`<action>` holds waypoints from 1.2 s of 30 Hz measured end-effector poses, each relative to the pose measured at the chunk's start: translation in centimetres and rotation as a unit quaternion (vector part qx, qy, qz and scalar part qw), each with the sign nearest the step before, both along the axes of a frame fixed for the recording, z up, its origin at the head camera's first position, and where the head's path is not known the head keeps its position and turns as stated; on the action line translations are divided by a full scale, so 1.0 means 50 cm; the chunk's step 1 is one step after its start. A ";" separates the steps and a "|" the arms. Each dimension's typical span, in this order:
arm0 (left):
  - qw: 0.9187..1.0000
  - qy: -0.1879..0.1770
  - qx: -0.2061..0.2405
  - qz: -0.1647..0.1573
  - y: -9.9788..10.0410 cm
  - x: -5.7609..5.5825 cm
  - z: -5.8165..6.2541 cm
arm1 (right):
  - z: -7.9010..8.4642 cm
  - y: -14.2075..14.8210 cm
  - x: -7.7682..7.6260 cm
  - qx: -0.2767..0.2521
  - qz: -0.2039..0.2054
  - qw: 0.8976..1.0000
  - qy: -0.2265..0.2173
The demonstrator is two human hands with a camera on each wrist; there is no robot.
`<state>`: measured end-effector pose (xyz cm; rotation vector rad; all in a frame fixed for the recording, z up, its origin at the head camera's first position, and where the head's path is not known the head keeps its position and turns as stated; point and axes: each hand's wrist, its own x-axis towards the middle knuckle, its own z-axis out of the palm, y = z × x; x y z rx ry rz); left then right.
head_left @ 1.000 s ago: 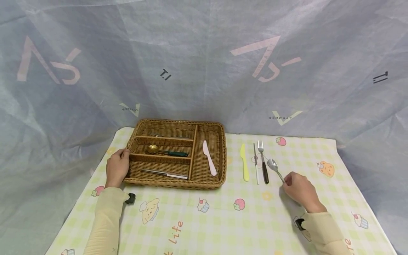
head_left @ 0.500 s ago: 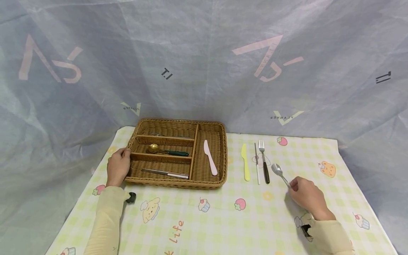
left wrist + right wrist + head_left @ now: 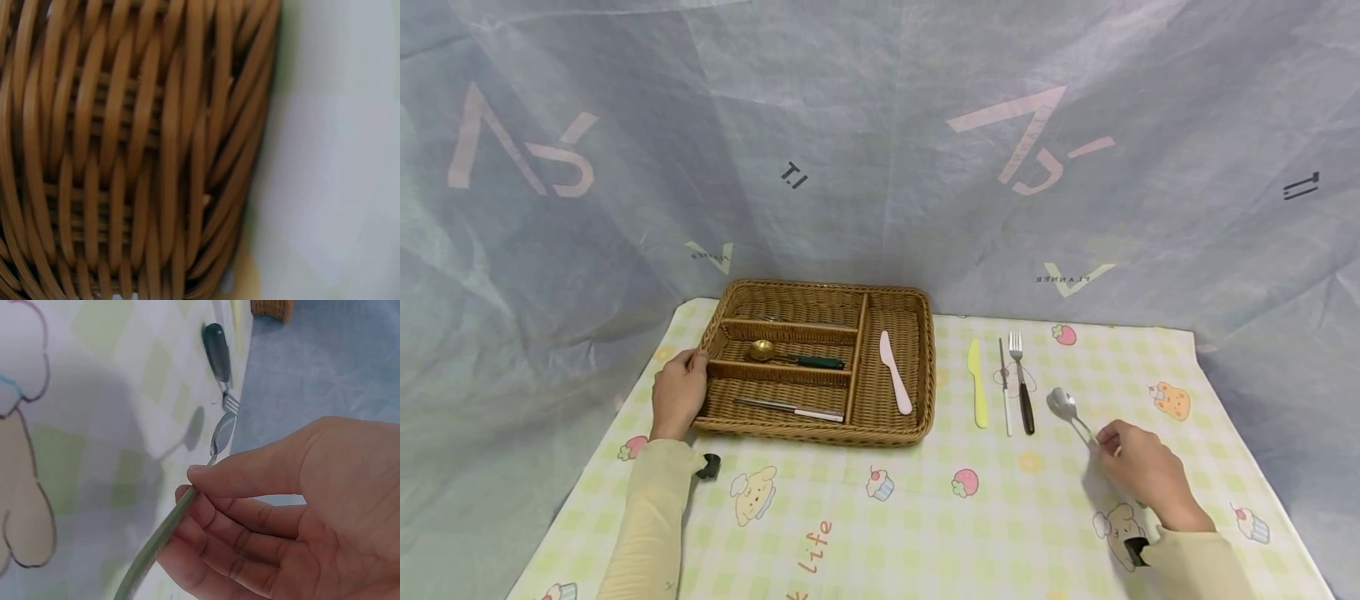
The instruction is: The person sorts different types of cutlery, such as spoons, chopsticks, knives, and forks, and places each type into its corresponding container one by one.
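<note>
My right hand (image 3: 1146, 467) pinches a metal spoon (image 3: 1063, 401) by its handle, thumb against fingers. In the right wrist view the spoon's green handle (image 3: 152, 545) runs down past the fingers, and its shadow falls on the cloth apart from it. My left hand (image 3: 677, 393) grips the left rim of a brown wicker cutlery tray (image 3: 805, 432); the left wrist view shows only the tray's woven side (image 3: 112, 125) and blurred cloth. Inside the tray lie a pink knife (image 3: 892, 371), a gold spoon with a dark green handle (image 3: 818, 362) and a thin white-handled metal utensil (image 3: 817, 414).
Between tray and right hand, a yellow knife (image 3: 977, 387), a thin white-handled utensil (image 3: 1006, 400) and a black-handled fork (image 3: 1025, 404) lie side by side on the checked tablecloth (image 3: 917, 533). Another metal utensil (image 3: 770, 317) sits in the back compartment. A grey-blue curtain (image 3: 865, 208) hangs behind.
My right hand has drawn the spoon to the right and toward me, away from the fork, and the spoon's shadow has separated from it. The left hand stays on the tray.
</note>
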<state>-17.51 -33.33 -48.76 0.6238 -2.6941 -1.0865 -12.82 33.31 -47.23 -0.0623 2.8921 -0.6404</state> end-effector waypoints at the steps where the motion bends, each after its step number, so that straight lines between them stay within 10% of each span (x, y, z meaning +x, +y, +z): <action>1: 1.000 0.001 0.000 0.000 0.001 0.000 0.000 | 0.003 0.001 0.000 0.000 0.001 1.000 0.005; 36: 1.000 0.004 0.002 -0.008 -0.005 0.001 -0.002 | 0.149 -0.181 -0.107 -0.049 0.106 0.986 0.116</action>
